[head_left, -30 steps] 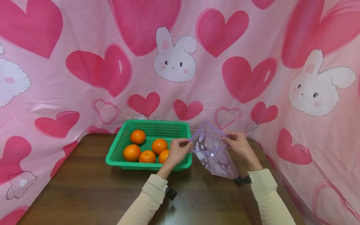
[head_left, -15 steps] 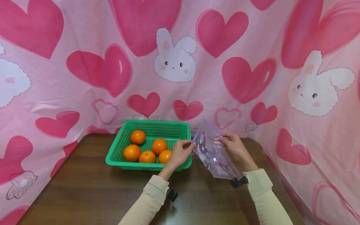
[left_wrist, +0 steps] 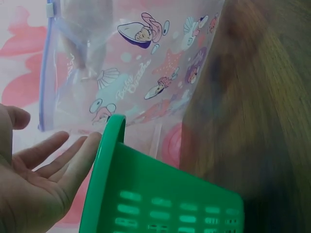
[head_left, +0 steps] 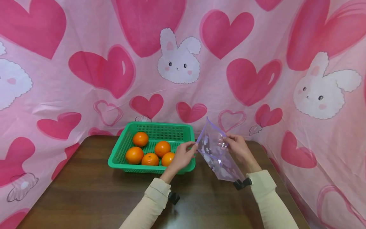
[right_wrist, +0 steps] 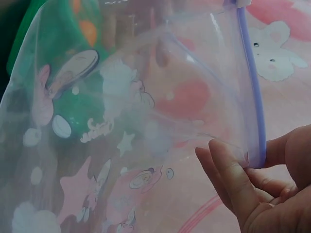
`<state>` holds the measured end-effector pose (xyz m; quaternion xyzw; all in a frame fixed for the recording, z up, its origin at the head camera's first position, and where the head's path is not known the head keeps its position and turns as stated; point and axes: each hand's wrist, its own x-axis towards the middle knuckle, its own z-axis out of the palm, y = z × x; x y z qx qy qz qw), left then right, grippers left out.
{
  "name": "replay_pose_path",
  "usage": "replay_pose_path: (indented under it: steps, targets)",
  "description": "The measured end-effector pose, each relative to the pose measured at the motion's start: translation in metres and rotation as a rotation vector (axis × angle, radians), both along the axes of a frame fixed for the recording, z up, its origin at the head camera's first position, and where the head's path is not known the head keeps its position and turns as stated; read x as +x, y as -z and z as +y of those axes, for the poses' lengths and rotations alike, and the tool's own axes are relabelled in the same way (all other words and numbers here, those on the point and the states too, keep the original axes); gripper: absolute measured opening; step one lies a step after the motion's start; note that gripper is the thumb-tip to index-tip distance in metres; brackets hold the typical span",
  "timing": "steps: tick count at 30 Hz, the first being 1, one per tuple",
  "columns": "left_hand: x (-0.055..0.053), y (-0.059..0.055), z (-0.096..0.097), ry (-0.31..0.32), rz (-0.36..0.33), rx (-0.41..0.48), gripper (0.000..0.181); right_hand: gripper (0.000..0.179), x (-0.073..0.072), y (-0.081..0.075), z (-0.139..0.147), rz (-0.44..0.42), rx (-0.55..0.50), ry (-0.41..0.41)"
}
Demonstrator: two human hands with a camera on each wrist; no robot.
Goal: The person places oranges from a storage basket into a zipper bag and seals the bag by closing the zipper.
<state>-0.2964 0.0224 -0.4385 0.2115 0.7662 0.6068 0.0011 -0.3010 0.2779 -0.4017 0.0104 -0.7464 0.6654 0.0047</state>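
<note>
A see-through zip bag (head_left: 228,167) with a purple zip strip and printed shells and stars hangs over the table, its mouth spread apart. My right hand (head_left: 239,150) pinches a corner of the mouth; the right wrist view shows thumb and fingers (right_wrist: 233,179) meeting at the zip strip. On the other side, my left hand (head_left: 182,156) is at the opposite corner. In the left wrist view its thumb and fingers (left_wrist: 80,167) stand apart, with the bag corner right by the fingertips. That hand also overlaps the right end of a green basket (head_left: 128,167).
Several oranges (head_left: 134,155) lie in the basket, toward its left and front. The brown wooden table (head_left: 94,194) reaches back to a pink cloth backdrop (head_left: 183,95) with hearts and rabbits, which also hangs along both sides.
My right hand has shifted slightly left and so narrowed the bag's mouth. My left hand has moved a little to the right. The basket and oranges stay put.
</note>
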Motion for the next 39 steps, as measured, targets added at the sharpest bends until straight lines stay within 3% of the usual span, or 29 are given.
replay_pose_path:
  steps: [8,12,19,30,34,39]
  targets:
    - [0.001,-0.001,-0.015,-0.027,0.069,-0.140,0.034,0.031,-0.003,-0.001,0.001,0.004,-0.007,0.011]
    - [0.000,0.000,-0.025,-0.036,0.082,-0.173,0.034,0.032,-0.004,-0.001,0.002,0.001,0.004,0.049]
    - [0.001,0.005,-0.041,-0.059,0.103,-0.208,0.034,0.031,-0.004,0.000,0.002,0.003,-0.012,0.043]
    - [0.001,0.021,-0.061,-0.215,0.254,-0.437,0.027,0.036,-0.001,0.005,0.005,0.005,-0.013,0.040]
    - [0.001,0.025,-0.064,-0.270,0.275,-0.523,0.026,0.034,-0.002,0.007,0.004,0.016,-0.022,0.046]
    - [0.002,0.028,-0.064,-0.318,0.253,-0.574,0.030,0.033,-0.003,0.007,0.003,0.033,0.032,0.061]
